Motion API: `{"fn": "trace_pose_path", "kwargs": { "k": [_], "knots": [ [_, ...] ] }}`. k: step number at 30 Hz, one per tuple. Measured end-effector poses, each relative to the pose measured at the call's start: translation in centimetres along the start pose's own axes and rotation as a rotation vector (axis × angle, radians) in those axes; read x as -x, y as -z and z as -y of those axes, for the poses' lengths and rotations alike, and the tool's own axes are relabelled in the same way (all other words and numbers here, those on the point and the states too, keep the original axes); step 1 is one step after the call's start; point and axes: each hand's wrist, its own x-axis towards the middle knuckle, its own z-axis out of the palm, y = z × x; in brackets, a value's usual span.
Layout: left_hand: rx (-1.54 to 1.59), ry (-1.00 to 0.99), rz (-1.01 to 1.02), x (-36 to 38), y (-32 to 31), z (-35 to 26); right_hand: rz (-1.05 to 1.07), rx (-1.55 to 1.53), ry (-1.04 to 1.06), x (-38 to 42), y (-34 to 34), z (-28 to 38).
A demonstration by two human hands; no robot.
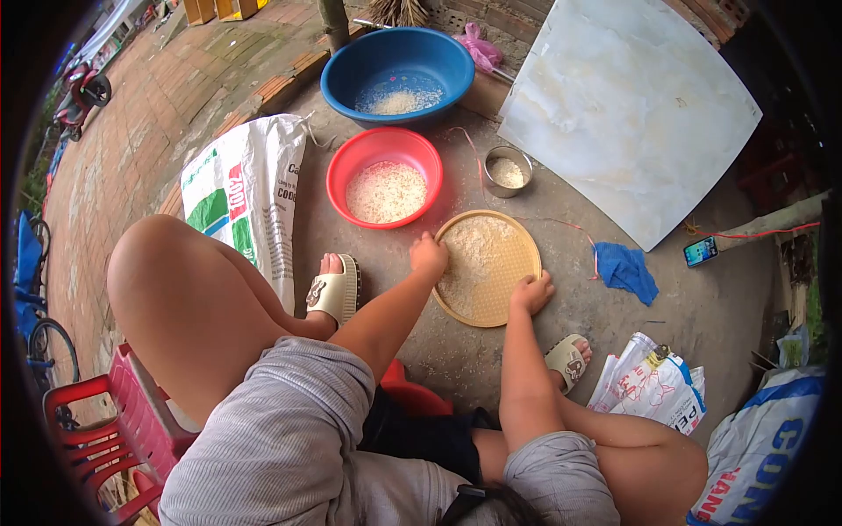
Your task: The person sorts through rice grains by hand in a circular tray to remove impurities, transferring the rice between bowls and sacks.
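A round yellow winnowing tray [519, 248] is held low over the concrete floor, with pale rice grains [478, 250] spread mostly over its left and upper part. My left hand [429, 256] grips the rim on the left, fingers closed round it. On the lower right, my right hand [531, 294] has hold of the rim too. Just beyond my left hand stands a red basin [338, 195] with rice in it. A small metal pot [528, 167] holding rice stands past the far edge of the tray.
Behind the red basin sits a blue basin [338, 79] with some rice. A printed white sack [272, 188] lies left; more sacks [649, 386] lie right. A pale board [627, 114] leans at the back right. A blue cloth [626, 270] and a phone [701, 252] are also on the right.
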Motion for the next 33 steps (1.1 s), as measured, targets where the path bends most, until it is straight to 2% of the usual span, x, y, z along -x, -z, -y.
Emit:
{"fn": "trace_pose_path", "kwargs": {
  "k": [1, 4, 6, 8, 9, 11, 13, 15, 17, 19, 21, 22, 25, 27, 29, 30, 31, 32, 33],
  "knots": [
    [0.001, -0.001, -0.007, 0.2, 0.2, -0.9, 0.025, -0.045, -0.046, -0.5, 0.5, -0.4],
    [0.205, -0.182, -0.16, 1.5, 0.6, -4.3, -0.004, -0.072, -0.059, -1.3, 3.3, 0.1],
    [0.244, -0.249, -0.158, 0.8, 1.2, -5.2, -0.052, -0.107, -0.131, -1.6, 5.2, 1.5],
    [0.277, -0.334, -0.191, -0.6, 2.3, -5.5, -0.031, -0.125, -0.111, -1.4, 5.3, 2.9],
    [0.256, -0.367, -0.129, -1.4, 4.1, -5.4, -0.006, -0.143, -0.088, -1.3, 5.3, 3.7],
    [0.328, -0.365, -0.091, -2.7, 6.4, -4.5, -0.013, -0.263, -0.079, -0.3, 5.0, 5.4],
    [0.329, -0.318, -0.143, -2.3, 6.2, -4.4, -0.007, -0.314, 0.09, -1.6, 3.2, 3.0],
    [0.34, -0.304, -0.158, 0.2, 5.2, -5.9, 0.043, -0.48, 0.084, -4.6, 0.4, -1.7],
    [0.358, -0.288, -0.155, 2.1, 2.7, -7.1, 0.118, -0.396, 0.011, -5.9, 3.3, -2.9],
    [0.378, -0.288, -0.113, 2.9, 3.2, -8.3, 0.11, -0.51, -0.01, -5.2, 4.7, -1.6],
    [0.422, -0.337, -0.146, -1.3, 2.9, -6.4, 0.053, -0.673, 0.004, -5.4, 3.4, -0.6],
    [0.456, -0.266, -0.131, -3.0, 4.2, -5.5, 0.057, -0.564, 0.02, -3.1, 5.6, 3.5],
    [0.507, -0.16, -0.118, -6.0, 9.4, -3.6, 0.089, -0.637, 0.066, -0.6, 3.2, 8.3],
    [0.554, -0.091, -0.125, -5.3, 10.4, -4.5, 0.137, -0.768, 0.022, -2.0, 1.8, 8.4],
    [0.538, -0.055, -0.141, -3.8, 8.6, -6.3, 0.187, -0.97, 0.048, -6.2, -1.1, 4.6],
    [0.481, -0.059, -0.14, -2.3, 8.5, -7.6, 0.337, -1.1, -0.09, -7.4, -0.1, 3.9],
    [0.555, -0.093, -0.105, -1.7, 8.1, -8.5, 0.327, -1.033, -0.048, -9.3, -1.5, 1.9],
    [0.575, -0.128, -0.097, -1.8, 8.8, -9.1, 0.402, -1.075, -0.086, -9.0, 1.3, 3.3],
    [0.607, -0.153, -0.083, -1.9, 9.0, -9.7, 0.393, -1.078, -0.089, -8.6, 1.1, 4.6]
  ]
}}
